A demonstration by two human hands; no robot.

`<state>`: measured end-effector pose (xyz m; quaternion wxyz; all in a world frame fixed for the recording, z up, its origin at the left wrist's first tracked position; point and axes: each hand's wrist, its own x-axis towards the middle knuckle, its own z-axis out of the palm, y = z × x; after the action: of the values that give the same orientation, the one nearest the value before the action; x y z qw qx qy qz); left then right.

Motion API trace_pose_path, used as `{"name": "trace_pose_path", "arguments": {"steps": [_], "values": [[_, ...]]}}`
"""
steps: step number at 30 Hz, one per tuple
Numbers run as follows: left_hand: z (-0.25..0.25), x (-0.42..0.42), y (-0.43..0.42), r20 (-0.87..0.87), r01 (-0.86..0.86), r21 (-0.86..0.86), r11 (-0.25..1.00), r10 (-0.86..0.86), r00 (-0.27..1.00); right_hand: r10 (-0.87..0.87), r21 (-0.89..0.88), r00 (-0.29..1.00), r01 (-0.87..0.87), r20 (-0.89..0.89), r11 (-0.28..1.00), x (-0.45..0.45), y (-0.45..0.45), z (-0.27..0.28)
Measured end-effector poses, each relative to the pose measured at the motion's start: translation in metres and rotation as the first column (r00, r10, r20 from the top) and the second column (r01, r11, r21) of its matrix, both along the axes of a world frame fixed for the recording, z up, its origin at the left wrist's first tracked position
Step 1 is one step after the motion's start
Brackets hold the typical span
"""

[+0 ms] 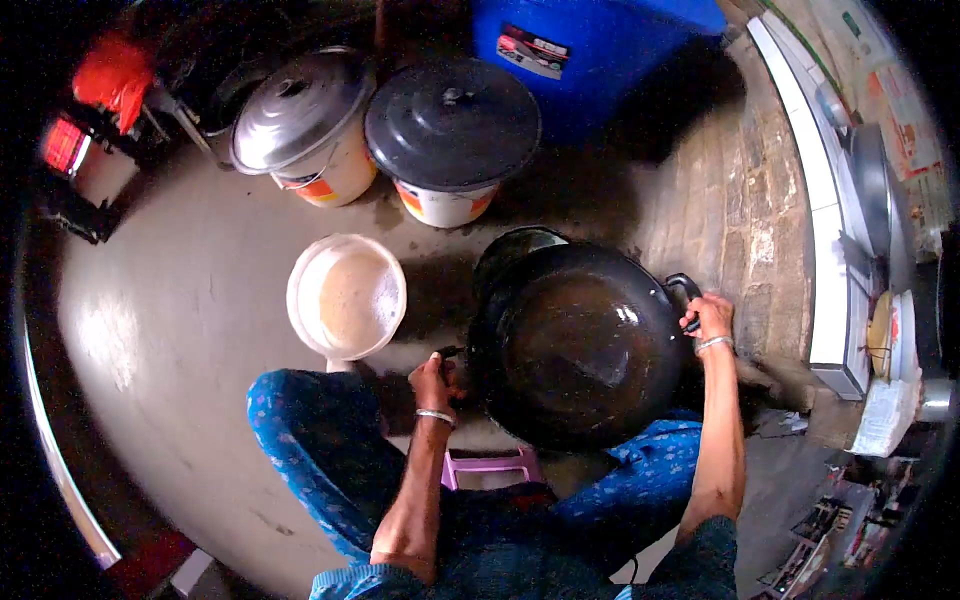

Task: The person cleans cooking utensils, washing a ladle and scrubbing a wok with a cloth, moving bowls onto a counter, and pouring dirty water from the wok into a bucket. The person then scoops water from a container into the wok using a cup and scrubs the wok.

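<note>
A large black wok [575, 350] is in front of me, with some thin liquid shining on its dark inside. My right hand [712, 315] is closed around its looped handle [684, 287]. On the other side, my left hand [430, 380] grips the wok's second handle [452, 352], mostly hidden by the fingers. Another dark rounded vessel [515, 243] shows behind the wok's far-left rim; how the two touch I cannot tell. To the left of the wok stands a pale bucket [298, 318] containing cloudy, foamy water [350, 295].
Two white buckets, one with a silver lid [300, 105] and one with a black lid [455, 115], stand beyond. A big blue container [590, 90] is behind them. Brickwork [740, 190] and a white-tiled ledge [825, 250] border the right. A purple stool [490, 463] is near my knees.
</note>
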<state>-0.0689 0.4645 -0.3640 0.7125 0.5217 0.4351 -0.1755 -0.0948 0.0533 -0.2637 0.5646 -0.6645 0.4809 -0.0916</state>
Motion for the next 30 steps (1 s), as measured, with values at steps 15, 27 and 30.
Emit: {"name": "trace_pose_path", "arguments": {"steps": [15,27,30], "values": [[-0.031,0.098,-0.046,0.347,0.159,0.235,0.959,-0.236,0.908,-0.365,0.331,0.925,0.315,0.101,0.890,0.077,-0.069,-0.192],[-0.083,0.109,-0.046,0.265,0.079,0.072,0.994,-0.096,0.960,-0.326,0.281,0.934,0.277,0.146,0.919,0.081,-0.062,-0.223],[-0.076,0.109,-0.050,0.246,0.054,0.099,0.994,-0.077,0.966,-0.352,0.216,0.929,0.322,0.116,0.922,0.079,-0.057,-0.228]]}}
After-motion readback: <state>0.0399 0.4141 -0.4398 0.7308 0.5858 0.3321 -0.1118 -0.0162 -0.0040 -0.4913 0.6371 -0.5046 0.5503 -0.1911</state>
